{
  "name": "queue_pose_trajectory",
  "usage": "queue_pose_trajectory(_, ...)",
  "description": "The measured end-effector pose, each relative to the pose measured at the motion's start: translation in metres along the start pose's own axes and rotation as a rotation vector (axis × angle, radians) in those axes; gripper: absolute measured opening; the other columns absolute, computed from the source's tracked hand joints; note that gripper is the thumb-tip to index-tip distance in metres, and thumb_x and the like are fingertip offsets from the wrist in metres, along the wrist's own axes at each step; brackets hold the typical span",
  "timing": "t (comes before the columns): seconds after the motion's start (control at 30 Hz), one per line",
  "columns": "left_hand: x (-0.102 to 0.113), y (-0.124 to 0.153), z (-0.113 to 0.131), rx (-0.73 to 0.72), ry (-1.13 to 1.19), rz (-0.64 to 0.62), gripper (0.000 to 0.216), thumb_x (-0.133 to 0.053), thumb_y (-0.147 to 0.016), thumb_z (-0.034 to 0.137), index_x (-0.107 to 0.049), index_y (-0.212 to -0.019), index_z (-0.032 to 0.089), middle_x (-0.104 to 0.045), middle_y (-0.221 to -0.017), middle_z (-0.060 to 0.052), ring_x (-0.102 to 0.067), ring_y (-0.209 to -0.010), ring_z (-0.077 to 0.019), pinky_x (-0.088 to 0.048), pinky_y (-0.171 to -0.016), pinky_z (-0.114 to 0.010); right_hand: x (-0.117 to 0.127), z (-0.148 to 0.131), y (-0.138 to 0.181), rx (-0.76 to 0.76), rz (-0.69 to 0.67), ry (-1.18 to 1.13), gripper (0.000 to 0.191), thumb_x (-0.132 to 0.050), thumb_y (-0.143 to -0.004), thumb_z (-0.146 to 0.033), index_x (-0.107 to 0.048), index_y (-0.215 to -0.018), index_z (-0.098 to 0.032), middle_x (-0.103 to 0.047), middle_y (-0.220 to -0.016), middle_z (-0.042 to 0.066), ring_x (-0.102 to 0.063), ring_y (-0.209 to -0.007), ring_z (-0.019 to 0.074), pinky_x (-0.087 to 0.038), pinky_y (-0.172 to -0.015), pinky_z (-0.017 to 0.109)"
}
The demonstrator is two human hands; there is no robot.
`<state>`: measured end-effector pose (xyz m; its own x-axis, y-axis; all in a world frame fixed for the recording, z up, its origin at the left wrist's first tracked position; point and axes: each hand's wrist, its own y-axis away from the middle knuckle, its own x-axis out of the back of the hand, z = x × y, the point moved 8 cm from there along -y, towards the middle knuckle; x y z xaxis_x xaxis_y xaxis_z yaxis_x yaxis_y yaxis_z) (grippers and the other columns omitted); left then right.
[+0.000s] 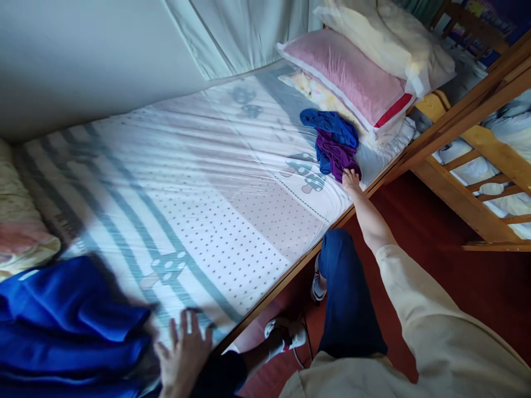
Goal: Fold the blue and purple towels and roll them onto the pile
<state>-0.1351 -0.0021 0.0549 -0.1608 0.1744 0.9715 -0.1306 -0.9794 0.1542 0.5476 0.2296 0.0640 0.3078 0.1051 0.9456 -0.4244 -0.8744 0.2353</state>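
My right hand (352,179) reaches across the bed's edge, its fingers closed on the near corner of a crumpled purple cloth (335,149). A rumpled blue cloth (334,126) lies partly beneath and behind the purple one. At the lower left, my left hand (185,351) has its fingers spread, low over the near side of the bed. It is slightly blurred, and I cannot tell whether it touches the sheet. Beside it lies a large bright blue garment (70,326), loosely bunched. The patterned sheet (232,221) under everything has stripes, dots and mushroom prints.
A pink pillow (344,72) and a cream bundle (390,38) in clear covering are stacked at the bed's far end. A wooden rail (460,105) slants along the right. Folded bedding (25,221) sits at the left. A pale curtain (244,33) hangs behind.
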Motion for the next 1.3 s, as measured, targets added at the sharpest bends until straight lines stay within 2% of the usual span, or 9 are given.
queue_pose_trajectory(0.1, -0.025, 0.074, 0.052, -0.2, 0.111, 0.007, 0.049, -0.045, -0.093, 0.027, -0.075, -0.131, 0.019, -0.067, -0.145, -0.022, -0.054, -0.146, -0.0473, -0.048, -0.112, -0.074, 0.005, -0.007, 0.005, 0.034, -0.027, -0.027, 0.036, -0.047, -0.099, -0.008, -0.074, -0.122, -0.003, -0.062, -0.14, 0.029, -0.044, -0.139, 0.0388, -0.033, -0.119, 0.064)
queue_pose_trajectory(0.17, -0.038, 0.121, 0.085, -0.298, 0.209, 0.055, 0.041, -0.048, -0.093, 0.023, -0.08, -0.119, 0.028, -0.074, -0.135, -0.014, -0.062, -0.139, -0.0401, -0.055, -0.112, -0.062, 0.011, -0.015, 0.018, 0.063, -0.036, -0.061, 0.038, -0.047, -0.096, -0.007, -0.073, -0.125, -0.002, -0.063, -0.136, 0.029, -0.047, -0.136, 0.0384, -0.036, -0.117, 0.062)
queue_pose_trajectory(0.33, -0.056, 0.181, 0.127, -0.161, 0.406, 0.189, 0.056, -0.051, -0.098, 0.024, -0.062, -0.152, 0.037, -0.075, -0.134, -0.01, -0.074, -0.12, -0.0324, -0.068, -0.095, -0.047, 0.026, -0.05, 0.089, 0.246, -0.017, -0.177, 0.054, -0.049, -0.087, -0.002, -0.069, -0.137, -0.008, -0.062, -0.143, 0.02, -0.058, -0.129, 0.0265, -0.047, -0.116, 0.043)
queue_pose_trajectory(0.47, -0.04, 0.16, 0.146, -0.097, 0.57, 0.18, 0.054, -0.05, -0.102, 0.027, -0.058, -0.152, 0.043, -0.076, -0.128, -0.004, -0.076, -0.116, -0.0281, -0.068, -0.096, -0.043, 0.03, -0.084, 0.177, 0.502, -0.1, -0.559, 0.053, -0.051, -0.09, -0.011, -0.069, -0.139, -0.019, -0.058, -0.153, 0.015, -0.066, -0.106, 0.0199, -0.061, -0.088, 0.036)
queue_pose_trajectory(0.63, 0.03, 0.097, 0.18, -0.124, 0.696, 0.265, 0.045, -0.05, -0.105, 0.036, -0.057, -0.149, 0.027, -0.07, -0.14, -0.012, -0.071, -0.127, -0.0293, -0.062, -0.108, -0.049, 0.028, -0.125, 0.3, 0.701, -0.244, -0.964, 0.046, -0.062, -0.094, -0.023, -0.07, -0.139, -0.028, -0.059, -0.154, 0.01, -0.067, -0.105, 0.0173, -0.06, -0.081, 0.031)
queue_pose_trajectory(0.8, 0.1, 0.06, 0.241, -0.299, 0.67, 0.366, 0.053, -0.059, -0.1, 0.029, -0.053, -0.152, 0.023, -0.06, -0.153, -0.017, -0.061, -0.141, -0.0312, -0.055, -0.116, -0.051, 0.01, -0.162, 0.421, 0.699, -0.419, -1.153, 0.045, -0.064, -0.101, -0.041, -0.065, -0.146, -0.036, -0.056, -0.155, 0.008, -0.068, -0.111, 0.0199, -0.063, -0.088, 0.035)
queue_pose_trajectory(0.93, 0.103, 0.065, 0.254, -0.371, 0.675, 0.283, 0.046, -0.053, -0.093, 0.01, -0.069, -0.135, 0.021, -0.072, -0.13, -0.013, -0.069, -0.121, -0.0273, -0.06, -0.107, -0.045, -0.015, -0.168, 0.493, 0.642, -0.505, -1.154, 0.05, -0.069, -0.099, -0.051, -0.064, -0.146, -0.036, -0.055, -0.154, 0.008, -0.066, -0.115, 0.021, -0.062, -0.09, 0.035)
queue_pose_trajectory(1.1, 0.086, 0.106, 0.231, -0.303, 0.739, 0.333, 0.035, -0.048, -0.1, 0.014, -0.08, -0.113, 0.022, -0.075, -0.097, -0.007, -0.072, -0.089, -0.0185, -0.063, -0.082, -0.028, -0.034, -0.143, 0.498, 0.559, -0.403, -1.09, 0.034, -0.055, -0.105, -0.044, -0.074, -0.129, -0.029, -0.066, -0.14, 0.01, -0.066, -0.12, 0.0233, -0.059, -0.105, 0.042)
queue_pose_trajectory(1.3, 0.091, 0.146, 0.205, -0.253, 0.783, 0.492, 0.027, -0.055, -0.106, 0.025, -0.082, -0.104, 0.024, -0.076, -0.089, -0.003, -0.075, -0.082, -0.0141, -0.063, -0.077, -0.022, -0.038, -0.126, 0.401, 0.511, -0.099, -0.587, 0.05, -0.052, -0.096, -0.014, -0.065, -0.144, -0.02, -0.061, -0.151, 0.016, -0.054, -0.143, 0.0287, -0.043, -0.125, 0.052)
